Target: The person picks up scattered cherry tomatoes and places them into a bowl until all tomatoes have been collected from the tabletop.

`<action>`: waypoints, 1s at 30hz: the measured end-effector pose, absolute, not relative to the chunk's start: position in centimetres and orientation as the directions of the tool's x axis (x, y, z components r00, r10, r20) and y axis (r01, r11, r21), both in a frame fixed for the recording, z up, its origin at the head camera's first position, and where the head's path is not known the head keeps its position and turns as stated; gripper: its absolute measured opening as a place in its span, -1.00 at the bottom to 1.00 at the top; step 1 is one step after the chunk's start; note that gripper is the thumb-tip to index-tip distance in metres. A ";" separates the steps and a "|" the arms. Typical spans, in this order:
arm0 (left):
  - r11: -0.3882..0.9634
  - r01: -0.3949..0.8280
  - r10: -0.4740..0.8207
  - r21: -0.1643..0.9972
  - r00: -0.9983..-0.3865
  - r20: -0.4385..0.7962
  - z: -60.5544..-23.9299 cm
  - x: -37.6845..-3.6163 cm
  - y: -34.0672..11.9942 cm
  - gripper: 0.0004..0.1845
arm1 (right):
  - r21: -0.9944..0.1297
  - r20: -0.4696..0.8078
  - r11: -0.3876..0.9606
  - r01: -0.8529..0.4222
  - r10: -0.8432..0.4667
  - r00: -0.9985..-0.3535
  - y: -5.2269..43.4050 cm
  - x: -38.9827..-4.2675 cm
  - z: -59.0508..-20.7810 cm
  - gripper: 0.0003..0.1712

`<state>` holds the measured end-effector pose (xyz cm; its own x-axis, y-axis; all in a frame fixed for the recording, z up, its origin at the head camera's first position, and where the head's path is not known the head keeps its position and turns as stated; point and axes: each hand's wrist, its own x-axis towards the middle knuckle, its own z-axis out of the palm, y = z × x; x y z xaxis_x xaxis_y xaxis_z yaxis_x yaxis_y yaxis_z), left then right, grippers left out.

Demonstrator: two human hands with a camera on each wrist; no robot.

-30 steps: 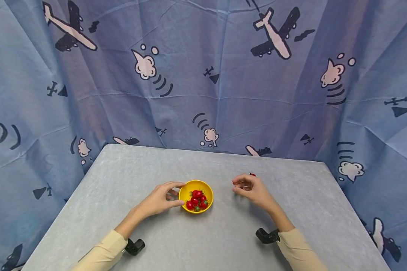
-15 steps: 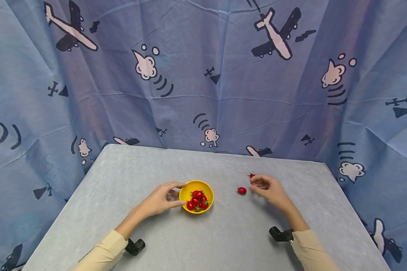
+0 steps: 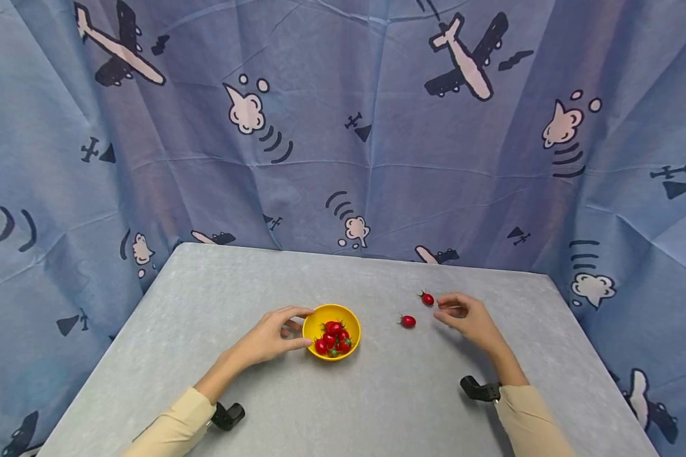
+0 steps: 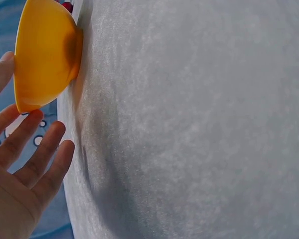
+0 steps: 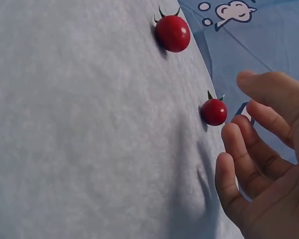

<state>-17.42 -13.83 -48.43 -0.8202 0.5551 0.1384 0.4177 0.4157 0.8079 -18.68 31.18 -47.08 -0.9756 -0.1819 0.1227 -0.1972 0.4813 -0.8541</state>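
A yellow bowl (image 3: 352, 315) stands on the table with several red cherry tomatoes (image 3: 328, 341) inside. My left hand (image 3: 267, 334) is at the bowl's left side; its thumb and index finger touch the rim, while the other fingers are spread and fairly straight in the left wrist view. To the right of the bowl lie two loose cherry tomatoes, a nearer one (image 3: 408, 322) and a farther one (image 3: 427, 299). My right hand (image 3: 467, 319) hovers just right of them, fingers loosely bent, with nothing held. Green stems show on both loose tomatoes in the right wrist view.
The grey table (image 3: 343, 412) ends at a back edge against a blue curtain (image 3: 320, 127) printed with airplanes. Black wrist devices (image 3: 480, 388) sit below both hands.
My right hand has moved right, away from the nearer tomato, which now lies uncovered. The farther tomato is also fully visible now. The left hand and bowl stay in place.
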 end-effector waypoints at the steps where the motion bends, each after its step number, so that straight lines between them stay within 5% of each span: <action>1: 0.416 0.417 0.555 0.808 -0.820 0.138 -48.4 -17.4 -13.8 -0.37 | -0.852 0.122 0.486 -0.194 -0.176 -0.977 31.4 -18.9 -47.6 -0.61; 19: 0.416 0.424 0.560 0.805 -0.816 0.141 -48.3 -17.5 -13.6 -0.36 | -0.846 0.033 0.528 -0.070 -0.080 -0.996 32.0 -20.8 -49.8 -0.17; 30: 0.405 0.428 0.563 0.808 -0.813 0.149 -48.4 -17.5 -13.7 -0.37 | -0.839 0.054 0.539 -0.078 -0.061 -0.997 31.2 -21.8 -50.8 -0.23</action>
